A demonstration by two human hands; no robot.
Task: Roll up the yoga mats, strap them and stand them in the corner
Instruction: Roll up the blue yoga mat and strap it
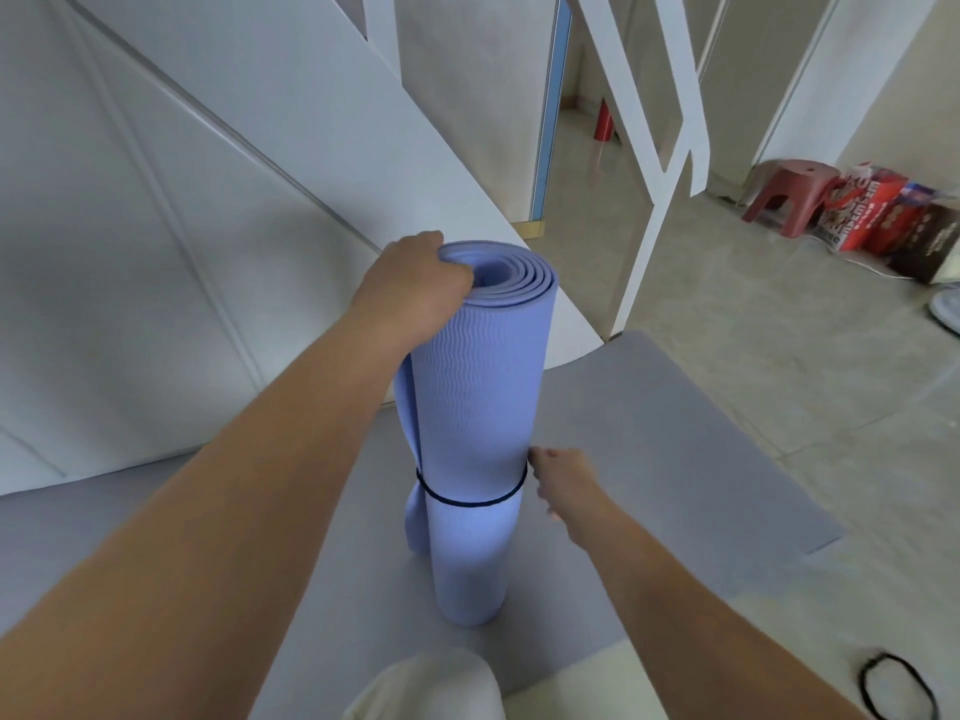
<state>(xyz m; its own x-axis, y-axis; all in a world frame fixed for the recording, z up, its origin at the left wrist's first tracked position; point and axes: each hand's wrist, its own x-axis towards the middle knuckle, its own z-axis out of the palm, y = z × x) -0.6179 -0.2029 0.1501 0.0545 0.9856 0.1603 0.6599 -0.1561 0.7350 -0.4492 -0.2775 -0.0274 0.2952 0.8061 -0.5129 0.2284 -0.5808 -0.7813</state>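
A rolled blue-purple yoga mat [475,423] stands upright on a flat grey mat [675,449] spread on the floor. My left hand [415,288] grips the roll's top rim, fingers curled over the edge. A thin black elastic strap [467,501] circles the roll's lower half. My right hand [563,483] is at the strap on the roll's right side, fingers curled against it; whether it pinches the strap I cannot tell. A second black elastic loop [896,685] lies on the tiles at the bottom right.
A white wall panel [182,226] rises at the left and behind the roll. A white door frame [644,226] and doorway stand beyond. A red plastic stool [789,194] and printed bags [883,220] sit at the far right on the tile floor.
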